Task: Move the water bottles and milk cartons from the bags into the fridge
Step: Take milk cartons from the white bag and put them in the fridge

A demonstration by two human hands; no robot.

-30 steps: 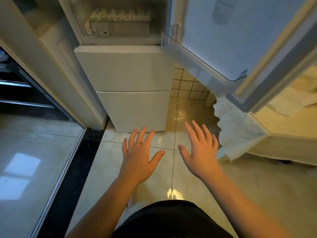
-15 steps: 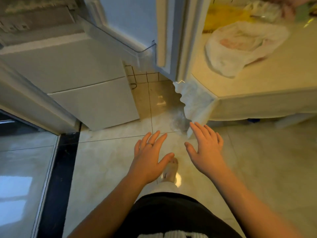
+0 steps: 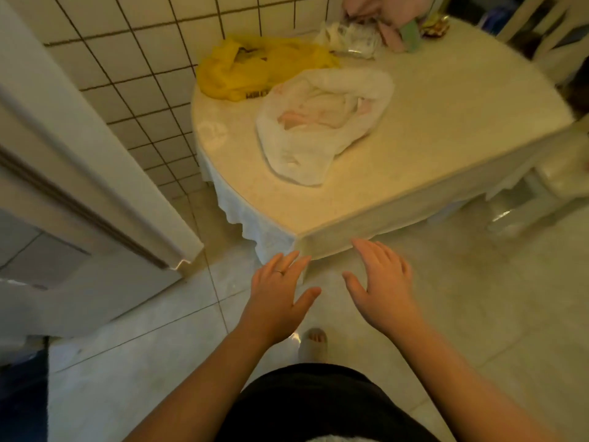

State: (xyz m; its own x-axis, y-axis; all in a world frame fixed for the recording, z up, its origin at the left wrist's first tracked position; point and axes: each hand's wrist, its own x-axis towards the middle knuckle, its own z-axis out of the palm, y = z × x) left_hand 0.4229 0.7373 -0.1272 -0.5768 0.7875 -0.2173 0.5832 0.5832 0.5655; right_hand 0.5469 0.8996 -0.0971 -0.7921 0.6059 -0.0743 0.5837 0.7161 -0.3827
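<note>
- head view: crumpled white bag (image 3: pixel 322 122) of thin plastic lies on the smooth, rounded table (image 3: pixel 446 129), something pink inside.
- wrinkled yellow bag (image 3: pixel 255 68) just behind it, by the tiled wall (image 3: pixel 137 74).
- left hand (image 3: pixel 277 301) and right hand (image 3: pixel 382 288) spread flat, empty, near the table edge.

The counter (image 3: pixel 446 148) has a pale cream top with rounded corners, and a white cloth (image 3: pixel 255 224) with a scalloped hem hangs over its left and near edges. A crumpled white bag (image 3: pixel 322 122) lies open on the left half of the top. Just beyond it, a yellow bag (image 3: pixel 251 68) sits slumped in the far left corner by the tiled wall, the two bags touching. Along the far edge lie a clear crinkled wrapper (image 3: pixel 353 39), something pink (image 3: pixel 392 36), a green item (image 3: pixel 411 36) and a shiny gold wrapper (image 3: pixel 435 27), all too blurred to identify.
</note>
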